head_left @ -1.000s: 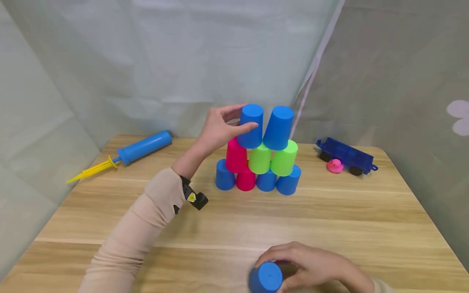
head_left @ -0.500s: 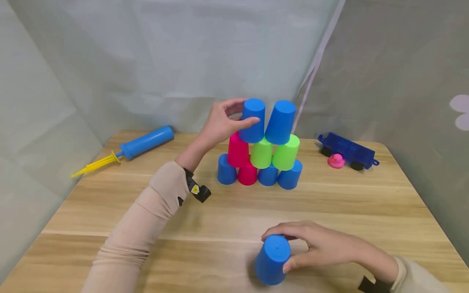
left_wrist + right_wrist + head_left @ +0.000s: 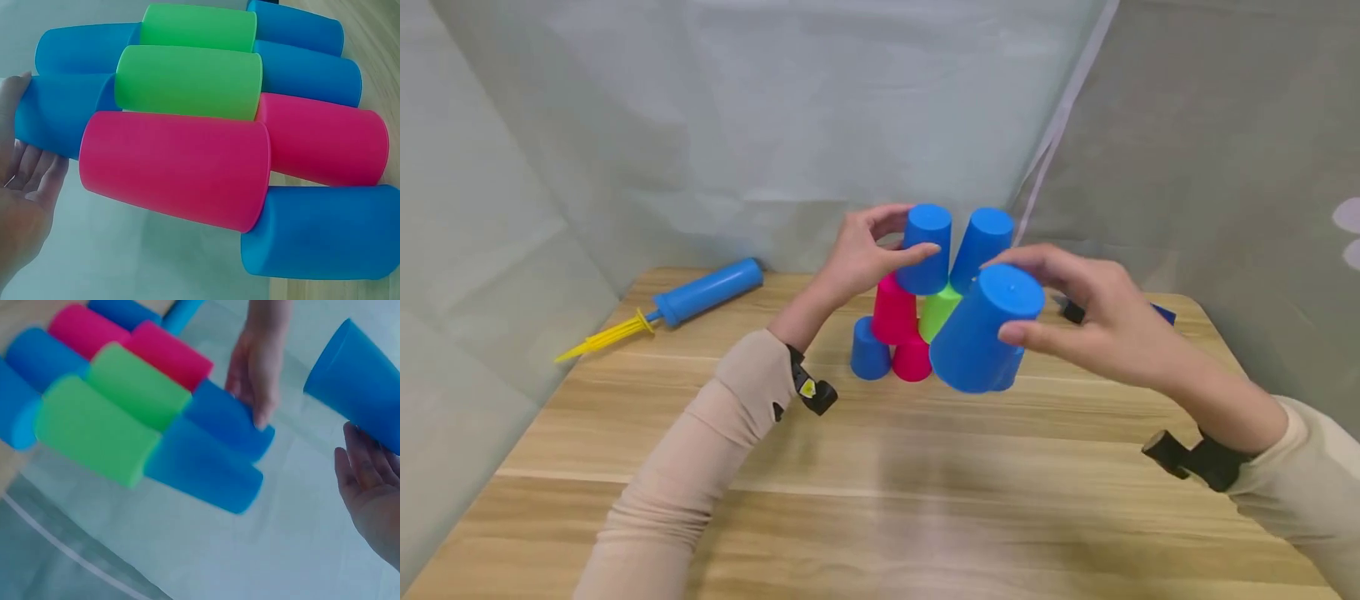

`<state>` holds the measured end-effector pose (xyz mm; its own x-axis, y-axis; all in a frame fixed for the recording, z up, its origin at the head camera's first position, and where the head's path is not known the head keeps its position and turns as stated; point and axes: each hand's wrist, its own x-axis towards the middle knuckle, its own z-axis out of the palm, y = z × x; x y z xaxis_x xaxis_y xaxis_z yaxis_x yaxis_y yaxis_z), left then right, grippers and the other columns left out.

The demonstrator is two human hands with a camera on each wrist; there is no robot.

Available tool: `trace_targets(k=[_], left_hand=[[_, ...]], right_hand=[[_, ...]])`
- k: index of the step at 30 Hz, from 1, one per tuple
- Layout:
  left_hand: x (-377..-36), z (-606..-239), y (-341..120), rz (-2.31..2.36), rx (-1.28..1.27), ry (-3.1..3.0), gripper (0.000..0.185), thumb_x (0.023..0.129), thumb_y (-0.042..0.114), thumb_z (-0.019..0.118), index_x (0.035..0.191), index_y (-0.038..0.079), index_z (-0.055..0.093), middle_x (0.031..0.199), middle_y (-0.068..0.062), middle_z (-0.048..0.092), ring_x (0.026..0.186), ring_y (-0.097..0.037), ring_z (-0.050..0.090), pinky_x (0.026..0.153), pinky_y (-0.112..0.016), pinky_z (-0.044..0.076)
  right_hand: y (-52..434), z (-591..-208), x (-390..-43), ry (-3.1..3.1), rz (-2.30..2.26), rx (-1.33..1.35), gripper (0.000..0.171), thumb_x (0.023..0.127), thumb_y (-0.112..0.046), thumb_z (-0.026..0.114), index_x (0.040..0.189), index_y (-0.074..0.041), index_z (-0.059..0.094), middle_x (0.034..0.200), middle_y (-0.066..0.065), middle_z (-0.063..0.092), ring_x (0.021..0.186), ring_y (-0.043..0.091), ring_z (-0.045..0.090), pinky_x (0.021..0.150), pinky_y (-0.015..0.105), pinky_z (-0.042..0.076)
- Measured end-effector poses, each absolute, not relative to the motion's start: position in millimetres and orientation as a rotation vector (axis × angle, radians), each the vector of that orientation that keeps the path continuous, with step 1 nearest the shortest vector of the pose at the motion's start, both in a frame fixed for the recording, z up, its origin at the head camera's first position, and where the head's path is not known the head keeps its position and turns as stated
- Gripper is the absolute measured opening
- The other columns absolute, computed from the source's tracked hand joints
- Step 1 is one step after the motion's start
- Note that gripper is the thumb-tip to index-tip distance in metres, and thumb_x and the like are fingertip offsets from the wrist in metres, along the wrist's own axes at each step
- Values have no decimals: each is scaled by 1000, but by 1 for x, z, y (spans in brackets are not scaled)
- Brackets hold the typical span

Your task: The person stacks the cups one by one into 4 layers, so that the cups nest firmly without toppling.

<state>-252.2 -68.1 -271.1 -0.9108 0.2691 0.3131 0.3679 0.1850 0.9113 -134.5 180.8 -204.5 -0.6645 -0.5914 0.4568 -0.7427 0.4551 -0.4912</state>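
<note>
Item 1: my right hand (image 3: 1093, 321), raised above the table in front of the stack. Its fingers and thumb curl round the closed end of an inverted blue plastic cup (image 3: 981, 333), which is tilted, clear of the table and just before the stack's right side. The right wrist view shows the same cup (image 3: 362, 384) at the fingertips.

Item 2: my left hand (image 3: 857, 258), at the stack's upper left. Thumb and fingers pinch the top-left blue plastic cup (image 3: 925, 248) of the pyramid, thumb on the near side, fingers behind. In the left wrist view the palm (image 3: 22, 206) lies against that cup (image 3: 62, 122).

Item 3: the pyramid of upturned plastic cups, standing near the far edge of the light wooden table (image 3: 880, 467). Top tier: the pinched cup and a second blue cup (image 3: 983, 243) just beside it. Middle tier: a pink cup (image 3: 895, 310) and a green cup (image 3: 938, 310); the rest is hidden behind the held cup. Bottom tier: a blue cup (image 3: 869, 350) and a pink cup (image 3: 912, 360) visible; others covered.

Item 4: a blue cylindrical hand pump with a yellow handle (image 3: 696, 296), lying at the far left of the table, well apart from the stack.

Item 5: a dark blue toy vehicle (image 3: 1161, 314), far right, mostly hidden behind my right hand.
</note>
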Motion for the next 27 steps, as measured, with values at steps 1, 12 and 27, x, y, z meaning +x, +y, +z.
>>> trace_targets(k=[1,12,27], left_hand=[[-253,-271,-67,-1847,-638,-2355,53,76,29,78,124,13,59,116,-1,64,106,-15,61,86,-31,52],[-256,-266,-66,-1845,-689,-2341,51,78,26,77,123,13,59,114,-1,65,104,-14,62,88,-32,51],[-245,-271,-72,-1930,-680,-2283,49,78,22,76,123,12,60,113,-3,66,105,-14,62,90,-32,50]], right_hand=[[180,-200,-138,-2466,1023,1139,53,75,-9,77,124,-9,56,114,6,64,102,17,63,85,20,49],[157,-159,-196,-2378,1187,722,45,87,-29,65,128,-17,52,119,2,59,97,14,59,89,30,50],[132,-166,-238,-2547,1016,613,60,84,-51,60,130,-15,48,124,3,57,103,19,58,90,39,49]])
